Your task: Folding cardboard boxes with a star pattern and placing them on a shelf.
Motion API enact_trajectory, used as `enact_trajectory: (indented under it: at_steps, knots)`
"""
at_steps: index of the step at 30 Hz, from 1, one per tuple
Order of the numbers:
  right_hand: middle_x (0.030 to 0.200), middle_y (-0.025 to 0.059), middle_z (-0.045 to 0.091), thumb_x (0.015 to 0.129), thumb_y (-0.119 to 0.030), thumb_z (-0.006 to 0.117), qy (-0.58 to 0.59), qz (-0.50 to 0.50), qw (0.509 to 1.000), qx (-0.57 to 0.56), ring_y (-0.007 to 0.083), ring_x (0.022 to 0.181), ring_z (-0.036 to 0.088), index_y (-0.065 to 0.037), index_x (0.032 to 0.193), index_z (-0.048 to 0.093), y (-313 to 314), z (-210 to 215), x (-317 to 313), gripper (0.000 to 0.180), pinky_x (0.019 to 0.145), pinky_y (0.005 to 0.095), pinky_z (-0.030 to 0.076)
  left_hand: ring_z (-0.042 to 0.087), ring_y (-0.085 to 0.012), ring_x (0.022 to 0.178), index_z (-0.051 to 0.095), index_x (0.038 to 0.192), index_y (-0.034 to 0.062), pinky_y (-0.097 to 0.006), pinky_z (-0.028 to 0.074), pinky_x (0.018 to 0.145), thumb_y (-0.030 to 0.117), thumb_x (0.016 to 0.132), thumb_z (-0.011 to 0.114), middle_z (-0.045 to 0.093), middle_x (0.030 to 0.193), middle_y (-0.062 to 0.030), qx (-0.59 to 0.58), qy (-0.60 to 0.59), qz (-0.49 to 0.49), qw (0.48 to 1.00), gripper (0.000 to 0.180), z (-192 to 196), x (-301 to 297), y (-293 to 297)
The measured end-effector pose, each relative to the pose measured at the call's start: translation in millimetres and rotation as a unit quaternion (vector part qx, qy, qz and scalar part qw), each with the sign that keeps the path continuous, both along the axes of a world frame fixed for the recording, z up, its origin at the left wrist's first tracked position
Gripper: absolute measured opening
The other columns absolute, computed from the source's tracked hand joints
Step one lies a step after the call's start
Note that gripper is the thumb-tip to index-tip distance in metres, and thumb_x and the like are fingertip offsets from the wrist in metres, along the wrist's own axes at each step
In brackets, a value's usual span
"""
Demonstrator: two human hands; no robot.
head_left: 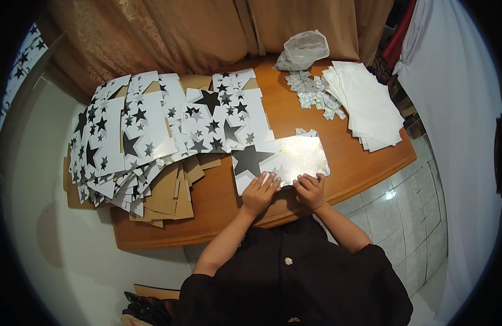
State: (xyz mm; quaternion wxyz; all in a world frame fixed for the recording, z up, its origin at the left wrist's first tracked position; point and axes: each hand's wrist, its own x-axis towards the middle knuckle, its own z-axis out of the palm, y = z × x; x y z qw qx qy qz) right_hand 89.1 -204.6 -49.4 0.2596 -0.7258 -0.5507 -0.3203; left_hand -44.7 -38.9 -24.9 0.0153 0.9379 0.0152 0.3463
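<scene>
A flat white cardboard piece (pixel 250 168) lies near the table's front edge, with a large dark star on its left part. Its right part carries a glossy, pale panel (pixel 304 155) that reflects the light. My left hand (pixel 260 193) rests on the near edge, fingers stretched over the card between star and panel. On the glossy panel's near edge, my right hand (pixel 309 190) presses with its fingertips apart and slightly bent. Both thumbs are hard to make out. A few small clear packets (pixel 306 132) peek out behind the panel's far edge.
Stacks of star-printed cardboard (pixel 139 127) cover the left of the wooden table (pixel 218 212), with brown undersides showing. At the far right are a pile of small clear packets (pixel 313 93), a translucent plastic bag (pixel 305 49) and white sheets (pixel 370 103). Brown curtains (pixel 196 32) hang behind.
</scene>
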Motion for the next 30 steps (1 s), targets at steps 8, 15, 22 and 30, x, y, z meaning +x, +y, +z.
enact_trajectory:
  at_steps: [8,15,22,30]
  knots:
    - [0.108,0.0045,0.065,0.077,-0.015,0.070,0.069,-0.057,0.993,-0.078,0.0244,0.105,0.060,-0.014,0.106,0.066,-36.1,38.3,29.9,0.029,0.090,0.0390,0.044,0.063,-0.0239,0.095,0.067,0.103,0.0158,-0.032,0.051,0.073,0.027,0.079,0.067,0.067,0.103,-0.0037,-0.011,-0.024,0.006,1.000,0.026,-1.4,-4.3,-0.7]
    - [0.113,0.0075,0.064,0.079,-0.013,0.068,0.133,0.045,0.987,-0.075,0.0283,0.111,0.057,-0.017,0.111,0.064,-51.2,15.1,65.8,0.033,0.095,0.0472,0.042,0.063,-0.0211,0.098,0.067,0.104,0.0178,-0.032,0.051,0.076,0.030,0.080,0.066,0.066,0.106,-0.0022,-0.012,-0.027,0.014,0.999,0.027,-3.3,-2.1,-6.4]
    - [0.115,0.0133,0.061,0.081,-0.022,0.066,0.451,0.094,0.886,-0.043,0.0308,0.113,0.054,-0.006,0.116,0.060,-51.3,51.6,102.2,0.039,0.101,0.0398,0.036,0.062,-0.0216,0.099,0.066,0.105,0.0171,-0.032,0.050,0.075,0.030,0.080,0.066,0.066,0.106,-0.0020,0.001,0.006,0.017,1.000,0.028,9.5,-11.0,-12.3]
    - [0.122,0.0162,0.056,0.080,-0.024,0.066,0.550,0.162,0.818,-0.041,0.0280,0.117,0.049,-0.001,0.128,0.049,-22.7,14.9,125.0,0.055,0.101,0.0359,0.035,0.056,-0.0261,0.106,0.061,0.110,0.0151,-0.044,0.041,0.090,0.016,0.079,0.065,0.060,0.116,-0.0034,0.015,0.099,0.018,0.995,0.032,12.0,-60.7,-13.8]
